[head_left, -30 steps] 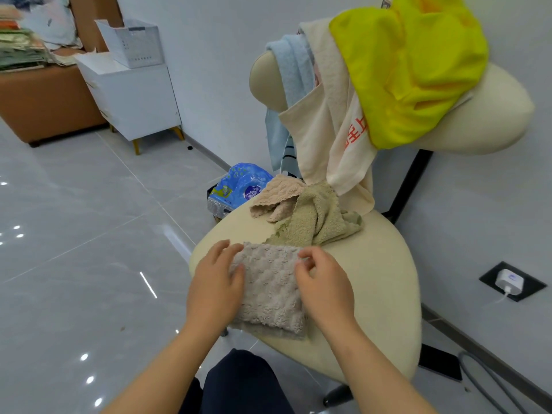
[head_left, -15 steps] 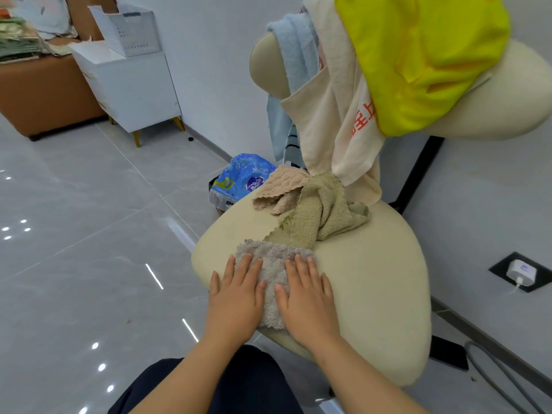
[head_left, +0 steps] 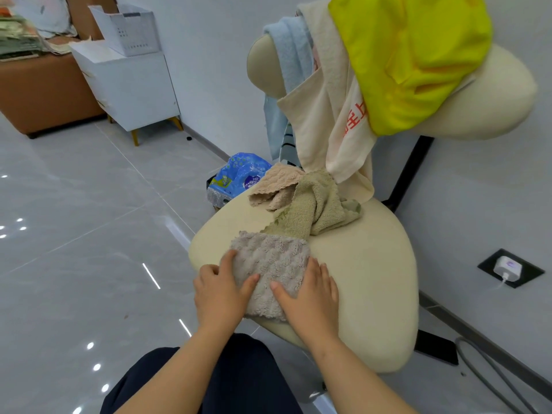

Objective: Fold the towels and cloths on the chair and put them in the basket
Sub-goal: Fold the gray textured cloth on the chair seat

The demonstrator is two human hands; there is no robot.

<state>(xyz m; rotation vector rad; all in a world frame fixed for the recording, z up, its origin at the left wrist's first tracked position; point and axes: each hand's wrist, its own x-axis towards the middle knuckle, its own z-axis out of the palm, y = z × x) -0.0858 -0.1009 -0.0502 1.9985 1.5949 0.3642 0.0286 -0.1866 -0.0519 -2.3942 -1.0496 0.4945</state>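
Note:
A folded grey bumpy cloth lies on the front of the cream chair seat. My left hand grips its left edge and my right hand its right edge, both thumbs on top. Behind it an olive green towel and a beige-pink cloth lie crumpled on the seat. A cream towel with red characters, a light blue towel and a yellow cloth hang over the chair back. A white perforated basket stands on a cabinet far left.
A white cabinet and a brown sofa stand at the far left. A blue packet sits in a dark container on the floor behind the seat. A wall socket with a charger and a grey cable are on the right.
Both hands lay flat on the grey cloth, pressing it, half a second ago. They have moved apart to its side edges, with only the thumbs left on top.

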